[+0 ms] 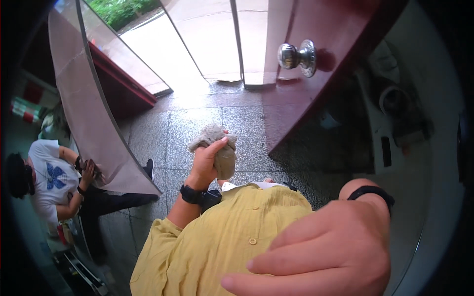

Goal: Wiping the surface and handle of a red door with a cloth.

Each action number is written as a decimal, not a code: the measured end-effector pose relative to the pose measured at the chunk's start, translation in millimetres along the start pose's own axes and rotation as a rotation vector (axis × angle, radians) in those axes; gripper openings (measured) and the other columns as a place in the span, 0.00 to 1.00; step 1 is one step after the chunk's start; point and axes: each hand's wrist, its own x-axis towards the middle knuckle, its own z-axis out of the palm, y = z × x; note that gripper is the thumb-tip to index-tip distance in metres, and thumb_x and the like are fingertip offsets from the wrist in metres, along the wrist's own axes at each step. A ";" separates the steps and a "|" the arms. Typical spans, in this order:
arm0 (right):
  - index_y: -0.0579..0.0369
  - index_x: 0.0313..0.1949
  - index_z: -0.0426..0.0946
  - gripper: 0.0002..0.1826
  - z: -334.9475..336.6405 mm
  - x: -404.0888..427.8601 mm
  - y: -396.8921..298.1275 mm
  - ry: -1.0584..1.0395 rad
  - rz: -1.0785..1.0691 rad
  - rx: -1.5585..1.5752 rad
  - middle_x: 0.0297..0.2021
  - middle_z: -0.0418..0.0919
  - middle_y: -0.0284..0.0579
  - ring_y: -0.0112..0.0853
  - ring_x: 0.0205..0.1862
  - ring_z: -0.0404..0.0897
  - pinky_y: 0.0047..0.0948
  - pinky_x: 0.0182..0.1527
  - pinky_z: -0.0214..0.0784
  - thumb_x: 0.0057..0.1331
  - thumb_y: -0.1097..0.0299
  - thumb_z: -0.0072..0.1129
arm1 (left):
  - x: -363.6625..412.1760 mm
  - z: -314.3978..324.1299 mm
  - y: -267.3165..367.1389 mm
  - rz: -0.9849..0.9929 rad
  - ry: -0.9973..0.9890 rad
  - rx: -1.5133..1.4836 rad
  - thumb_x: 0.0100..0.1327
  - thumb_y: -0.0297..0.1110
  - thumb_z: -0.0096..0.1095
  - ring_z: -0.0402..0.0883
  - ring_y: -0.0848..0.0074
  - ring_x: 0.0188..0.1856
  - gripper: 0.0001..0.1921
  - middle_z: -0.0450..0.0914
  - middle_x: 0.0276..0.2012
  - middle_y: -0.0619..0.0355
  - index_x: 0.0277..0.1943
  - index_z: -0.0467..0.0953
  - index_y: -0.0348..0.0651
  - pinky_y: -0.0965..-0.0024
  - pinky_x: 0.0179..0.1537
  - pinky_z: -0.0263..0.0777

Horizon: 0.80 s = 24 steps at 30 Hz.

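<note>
My left hand (204, 165) grips a folded greyish cloth (224, 159) in front of my body, thumb across its top. The cloth hangs over the speckled floor, touching neither door. My right hand (329, 251) is raised close to the camera at the lower right. Its fingers point left and are slightly apart, with nothing seen in them; the palm side is hidden. Ahead to the right stands a dark red door (296, 96) with a shiny metal round knob (296, 57), apart from both hands.
On the left another person (55, 177) in a white T-shirt has their hands at the edge of another door leaf (100, 122). Stone-speckled floor tiles (192, 118) run to a bright doorway with glass panels. Assorted items (396, 100) stand in shadow at right.
</note>
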 end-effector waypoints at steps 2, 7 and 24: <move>0.54 0.44 0.81 0.17 -10.4 1.3 -5.3 -0.004 0.020 0.013 0.25 0.77 0.43 0.24 0.18 0.74 0.18 0.18 0.62 0.52 0.75 0.59 | 1.2 -3.9 -1.2 0.015 -0.034 -0.012 0.61 0.27 0.59 0.80 0.73 0.38 0.14 0.79 0.39 0.54 0.50 0.72 0.39 0.71 0.39 0.76; 0.55 0.42 0.81 0.12 -38.9 -3.5 13.4 -0.317 0.073 0.294 0.30 0.80 0.49 0.27 0.22 0.78 0.19 0.21 0.69 0.58 0.72 0.58 | -14.5 -15.2 -4.4 0.006 0.005 -0.024 0.61 0.27 0.59 0.79 0.72 0.43 0.15 0.78 0.42 0.53 0.51 0.70 0.36 0.69 0.43 0.75; 0.66 0.35 0.78 0.07 -66.5 -51.5 46.8 -0.076 0.070 0.191 0.29 0.82 0.55 0.34 0.22 0.82 0.24 0.19 0.71 0.62 0.73 0.55 | 22.6 -0.1 -10.3 -0.062 -0.014 0.001 0.61 0.27 0.59 0.79 0.72 0.43 0.15 0.78 0.42 0.53 0.51 0.71 0.35 0.69 0.44 0.75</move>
